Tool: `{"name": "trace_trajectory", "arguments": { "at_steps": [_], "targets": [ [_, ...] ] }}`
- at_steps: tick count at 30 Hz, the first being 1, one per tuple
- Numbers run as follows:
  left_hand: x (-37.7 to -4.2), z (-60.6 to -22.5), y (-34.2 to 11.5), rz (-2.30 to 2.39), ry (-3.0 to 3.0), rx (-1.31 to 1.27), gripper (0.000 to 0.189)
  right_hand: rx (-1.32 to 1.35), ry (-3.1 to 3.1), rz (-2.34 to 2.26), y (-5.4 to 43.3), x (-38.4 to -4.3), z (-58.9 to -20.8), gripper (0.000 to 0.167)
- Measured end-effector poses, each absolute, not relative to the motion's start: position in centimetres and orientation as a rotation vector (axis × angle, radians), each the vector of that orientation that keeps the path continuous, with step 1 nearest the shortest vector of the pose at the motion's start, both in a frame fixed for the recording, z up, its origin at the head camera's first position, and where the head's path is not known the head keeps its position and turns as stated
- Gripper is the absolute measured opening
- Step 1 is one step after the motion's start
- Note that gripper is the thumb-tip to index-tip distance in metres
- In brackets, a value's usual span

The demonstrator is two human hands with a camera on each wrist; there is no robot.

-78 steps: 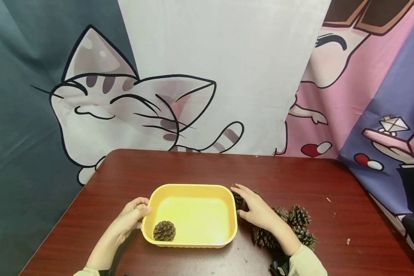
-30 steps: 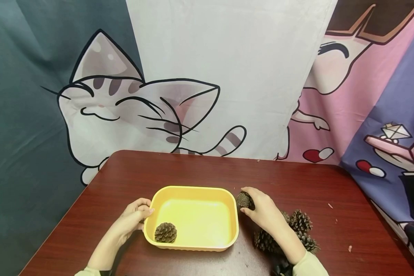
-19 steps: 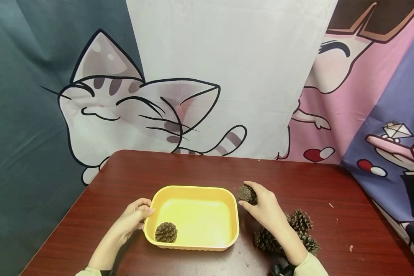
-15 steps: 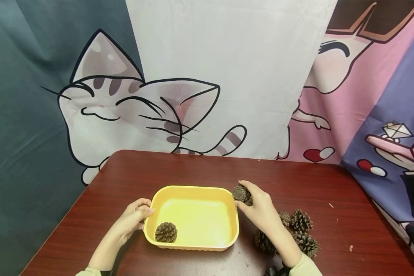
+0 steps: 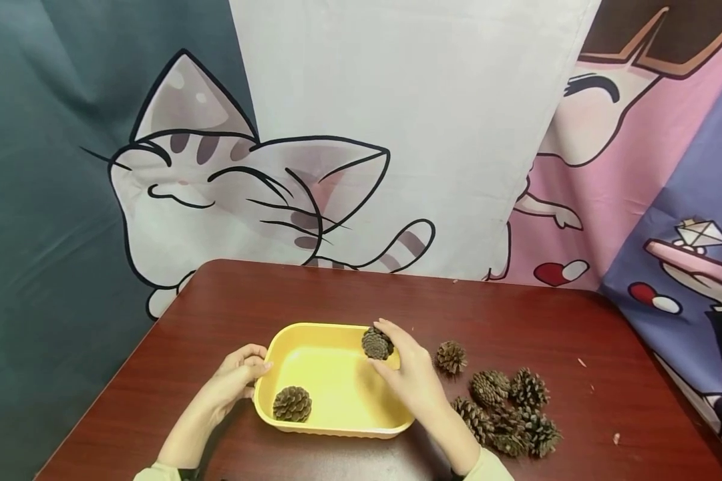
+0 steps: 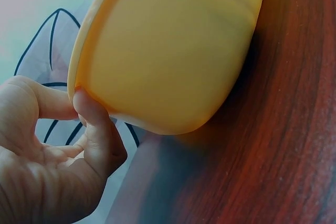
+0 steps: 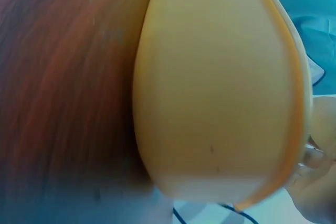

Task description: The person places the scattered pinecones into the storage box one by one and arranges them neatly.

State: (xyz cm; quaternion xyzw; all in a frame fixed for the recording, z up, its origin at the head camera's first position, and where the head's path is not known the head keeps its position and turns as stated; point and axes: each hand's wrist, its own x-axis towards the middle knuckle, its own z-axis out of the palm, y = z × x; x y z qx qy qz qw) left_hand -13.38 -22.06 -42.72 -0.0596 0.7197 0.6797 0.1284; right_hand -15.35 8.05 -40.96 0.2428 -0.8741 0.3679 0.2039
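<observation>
Right hand [image 5: 413, 374]: clamped on one pine cone, thumb on the near side and fingers on the far side. I hold this gripped pine cone [image 5: 377, 343] over the far right corner of the yellow plastic tub [image 5: 330, 431]; its clearance above the floor cannot be read. In the right wrist view, the tub wall fills most of the frame and the grip cannot be verified.

Left hand [image 5: 237, 374]: clamped on the tub's left rim, thumb and fingers pinching the edge. One pine cone [image 5: 292, 404] sits inside, in the near left corner. To the right, on the wooden table [image 5: 264, 294], lie a lone pine cone [image 5: 451, 357] and, nearer to me, a cluster of pine cones [image 5: 509, 431].

Cautions, in my judgement:
1. Slip. Uneven scales may give my fingertips poor purchase; a weak pinch could let the cone twist free.
2. Snag. Scales could catch the far or right rim if I descend too close to the wall.
3. Bounce. Release from too high could make the cone roll or rebound.
4. Tub shift. My right wrist bearing on the right rim could tilt or slide the tub, since I steady it at the left end only.
</observation>
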Motion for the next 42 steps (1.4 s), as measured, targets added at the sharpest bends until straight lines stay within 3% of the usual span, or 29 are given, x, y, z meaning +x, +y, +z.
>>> {"name": "trace_trajectory", "arguments": {
  "at_steps": [20, 42],
  "targets": [
    [-13.3, -42.7, -21.8, 2.016, 2.05, -0.167, 0.022, 0.925, -2.599, 1.073, 1.4, -14.5, -42.0, 0.056],
    [-13.3, -42.5, -21.9, 1.993, 2.061, -0.197, 0.024, 0.717, -2.772, 1.194, -1.6, -14.2, -42.9, 0.057]
  ]
}}
